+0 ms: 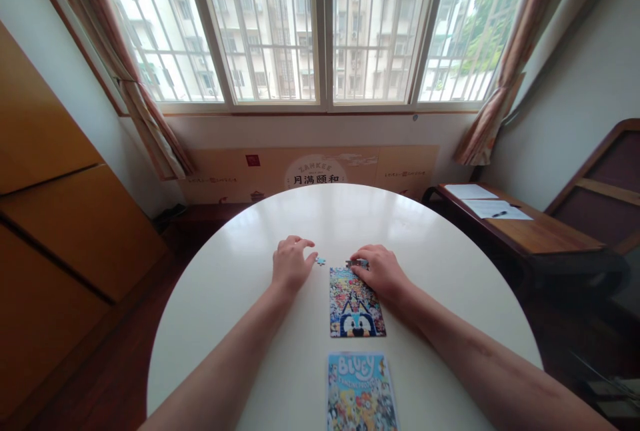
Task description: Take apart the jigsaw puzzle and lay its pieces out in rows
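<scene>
A small colourful jigsaw puzzle (356,303) lies assembled on the round white table (240,298). My right hand (381,270) rests at its top right corner, fingers pinched on a puzzle piece (356,263) at the upper edge. My left hand (291,263) lies on the table just left of the puzzle, fingers curled, its fingertip close to a loose blue piece (321,261). The puzzle's box or picture card (361,392), marked Bluey, lies nearer me at the table's front edge.
A wooden side table (540,231) with white papers (487,204) and a pen stands at the right. Wooden cabinets (60,231) line the left wall. A barred window with curtains fills the far wall above a flat cardboard panel (310,171).
</scene>
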`<state>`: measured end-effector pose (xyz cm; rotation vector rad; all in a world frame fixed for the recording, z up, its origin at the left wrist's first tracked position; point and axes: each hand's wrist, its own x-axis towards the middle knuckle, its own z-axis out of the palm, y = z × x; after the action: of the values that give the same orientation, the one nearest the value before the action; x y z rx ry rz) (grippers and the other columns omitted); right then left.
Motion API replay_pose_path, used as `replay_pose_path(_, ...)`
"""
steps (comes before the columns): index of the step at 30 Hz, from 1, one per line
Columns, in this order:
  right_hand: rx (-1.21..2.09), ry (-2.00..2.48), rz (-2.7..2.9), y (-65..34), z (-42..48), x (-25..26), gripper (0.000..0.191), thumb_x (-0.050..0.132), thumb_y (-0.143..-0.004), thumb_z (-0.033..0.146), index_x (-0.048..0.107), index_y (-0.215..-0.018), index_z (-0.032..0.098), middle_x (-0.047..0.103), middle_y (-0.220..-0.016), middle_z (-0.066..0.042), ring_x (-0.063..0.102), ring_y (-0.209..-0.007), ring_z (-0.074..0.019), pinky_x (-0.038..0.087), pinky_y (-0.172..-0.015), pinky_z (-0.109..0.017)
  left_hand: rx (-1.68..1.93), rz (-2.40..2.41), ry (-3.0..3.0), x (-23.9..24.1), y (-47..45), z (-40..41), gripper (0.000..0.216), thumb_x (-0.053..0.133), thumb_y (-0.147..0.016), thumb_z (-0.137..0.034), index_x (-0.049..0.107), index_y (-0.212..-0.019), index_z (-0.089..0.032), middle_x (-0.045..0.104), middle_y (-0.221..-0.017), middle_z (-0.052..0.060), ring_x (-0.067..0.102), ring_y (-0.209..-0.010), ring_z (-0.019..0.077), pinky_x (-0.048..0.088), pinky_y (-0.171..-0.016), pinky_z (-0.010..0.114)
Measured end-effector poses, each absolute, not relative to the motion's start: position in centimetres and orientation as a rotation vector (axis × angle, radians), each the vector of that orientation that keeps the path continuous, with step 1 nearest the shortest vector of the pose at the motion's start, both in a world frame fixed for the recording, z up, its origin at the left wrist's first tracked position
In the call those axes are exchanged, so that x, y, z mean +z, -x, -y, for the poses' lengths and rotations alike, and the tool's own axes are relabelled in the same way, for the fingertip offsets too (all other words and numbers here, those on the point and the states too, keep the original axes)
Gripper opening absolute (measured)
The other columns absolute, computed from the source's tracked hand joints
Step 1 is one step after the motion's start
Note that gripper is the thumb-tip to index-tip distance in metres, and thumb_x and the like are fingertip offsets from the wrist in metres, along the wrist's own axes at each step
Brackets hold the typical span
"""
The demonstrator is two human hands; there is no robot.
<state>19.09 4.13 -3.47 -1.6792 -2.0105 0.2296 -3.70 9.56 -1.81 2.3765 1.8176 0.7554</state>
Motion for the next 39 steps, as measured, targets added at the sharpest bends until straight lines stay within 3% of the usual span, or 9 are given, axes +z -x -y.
replay_pose_path(5,0.227,1.634,1.985,-18.3,-4.2,-3.6,0.017,0.068,-0.087,0.031,0.076,-0.102,0.029,0.072,-0.105,-0.002,0.059,-0.107,-0.0235,0.04,-0.095,-0.037,0.806,-1.526,-2.531,-1.6,1.2,-7.5,0.013,0.066,-0.089,-0.029,0.078,-0.094,-0.026,0.068,-0.107,0.006,0.058,-0.104,0.0272,0.045,-0.093,0.042)
replay_pose_path(13,0.25,1.518,1.947,-17.9,-4.4,-4.0,0.016,0.068,-0.086,0.027,0.076,-0.099,0.029,0.074,-0.101,0.0,0.063,-0.102,-0.0215,0.043,-0.097,-0.036,0.785,-1.442,-2.479,-2.4,0.3,-7.4,0.009,0.071,-0.086,-0.026,0.079,-0.088,-0.027,0.07,-0.102,0.005,0.058,-0.103,0.0269,0.045,-0.091,0.043)
replay_pose_path(19,0.245,1.55,1.914,-19.3,-4.8,-4.2,0.029,0.067,-0.087,0.032,0.073,-0.115,0.026,0.067,-0.124,-0.007,0.057,-0.118,-0.0259,0.042,-0.105,-0.042,0.83,-1.408,-2.484,-2.6,0.3,-7.7,0.008,0.072,-0.085,-0.024,0.079,-0.085,-0.027,0.07,-0.1,0.005,0.058,-0.101,0.0264,0.045,-0.091,0.043)
replay_pose_path(25,0.27,1.577,1.94,-20.1,-4.9,-4.1,0.014,0.063,-0.089,0.03,0.076,-0.092,0.025,0.067,-0.121,-0.006,0.057,-0.12,-0.0258,0.041,-0.106,-0.042,0.86,-1.376,-2.49,-2.6,0.3,-7.7,0.008,0.074,-0.084,-0.023,0.08,-0.086,-0.028,0.07,-0.099,0.005,0.058,-0.099,0.0258,0.045,-0.089,0.042)
replay_pose_path(39,0.299,1.583,1.933,-20.4,-5.1,-4.1,0.014,0.061,-0.09,0.03,0.075,-0.092,0.024,0.069,-0.118,-0.004,0.059,-0.116,-0.0243,0.041,-0.103,-0.041,0.984,-1.294,-2.471,-3.0,0.4,-7.9,0.007,0.072,-0.085,-0.026,0.079,-0.085,-0.027,0.068,-0.1,0.005,0.057,-0.098,0.0246,0.046,-0.091,0.042)
